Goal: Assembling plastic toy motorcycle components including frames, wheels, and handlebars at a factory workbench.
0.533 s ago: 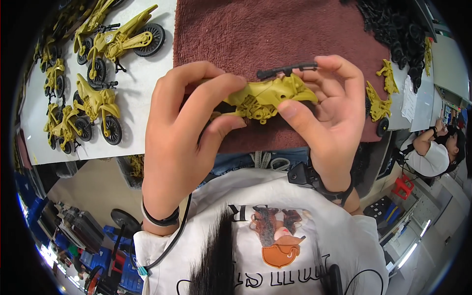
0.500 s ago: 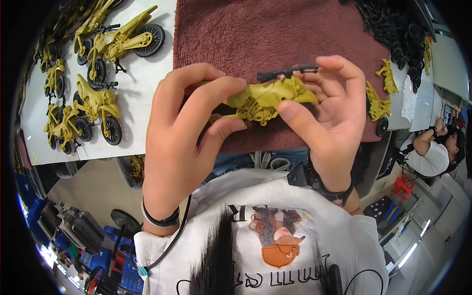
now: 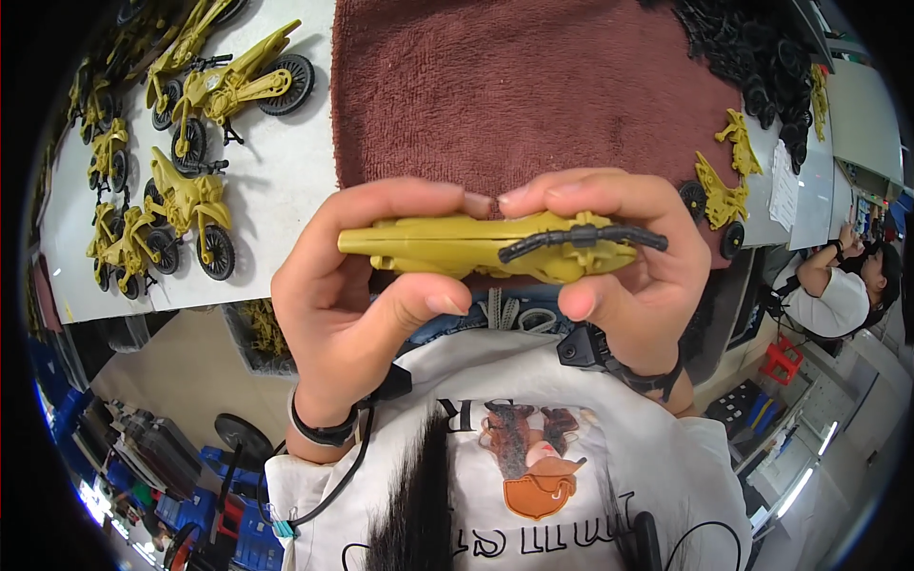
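Observation:
Between both hands I hold a yellow toy motorcycle body point(image 3: 433, 243), seen from above with its long axis running left to right. Black handlebars point(image 3: 583, 235) lie across its right end. My left hand point(image 3: 357, 276) grips the tail half, thumb on the near side and fingers on the far side. My right hand point(image 3: 643, 257) closes round the front end below the handlebars in the same manner. The body is held up over the near edge of a reddish-brown towel point(image 3: 514, 95). Its underside is hidden, so I cannot see whether wheels are fitted.
Several yellow toy motorcycles with black wheels point(image 3: 190, 205) stand on the white table point(image 3: 286, 181) at left. A heap of black wheels point(image 3: 752, 67) lies at the far right, near partly built yellow motorcycles point(image 3: 721, 190). Another person point(image 3: 838, 290) sits at the right.
The motorcycle body has been turned from its side view to its top view and lowered toward me. My fingers have shifted to grip both ends from the far and near sides.

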### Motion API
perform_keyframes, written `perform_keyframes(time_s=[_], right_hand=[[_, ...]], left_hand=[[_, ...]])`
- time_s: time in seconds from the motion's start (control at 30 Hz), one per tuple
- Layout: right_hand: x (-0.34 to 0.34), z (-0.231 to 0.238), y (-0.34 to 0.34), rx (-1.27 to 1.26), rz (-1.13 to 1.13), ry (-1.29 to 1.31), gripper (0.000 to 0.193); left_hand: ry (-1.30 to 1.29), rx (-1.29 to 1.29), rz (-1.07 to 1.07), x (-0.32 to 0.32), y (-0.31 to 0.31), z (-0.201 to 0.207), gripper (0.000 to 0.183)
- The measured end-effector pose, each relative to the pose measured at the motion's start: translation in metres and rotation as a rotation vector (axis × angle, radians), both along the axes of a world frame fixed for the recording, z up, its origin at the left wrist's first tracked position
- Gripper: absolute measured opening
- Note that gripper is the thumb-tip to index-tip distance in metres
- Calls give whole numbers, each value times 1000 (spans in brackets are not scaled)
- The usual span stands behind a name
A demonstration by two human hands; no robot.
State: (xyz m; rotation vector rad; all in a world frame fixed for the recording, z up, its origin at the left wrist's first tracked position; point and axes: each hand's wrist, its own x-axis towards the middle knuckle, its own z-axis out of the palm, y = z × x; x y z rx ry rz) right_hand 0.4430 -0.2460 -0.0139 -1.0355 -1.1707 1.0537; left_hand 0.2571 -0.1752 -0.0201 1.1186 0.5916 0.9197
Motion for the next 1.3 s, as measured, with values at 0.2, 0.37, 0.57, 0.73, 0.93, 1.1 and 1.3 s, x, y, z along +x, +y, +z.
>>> perform_keyframes(time_s=[0.2,0.37,0.57,0.73,0.93,1.1,1.3], right_hand=[[-4,5,-10,59,-58,-126,46],[-4,5,-13,33,-111,-28,47],[2,8,-6,-225,-158,387,40],[4,-2,-6,-220,-169,657,44],[-3,0,-11,-193,-150,361,63],[5,4,-6,-68,-47,-110,44],[-14,8,-13,-111,-188,-129,35]], left_hand=[[70,240,29,-1,-9,2,36],[172,124,27,2,-9,11,52],[179,-149,-34,9,-1,19,67],[268,62,-117,8,-4,12,55],[141,88,-45,14,-7,13,42],[186,350,60,18,-4,2,27],[213,545,132,17,-14,-1,29]])
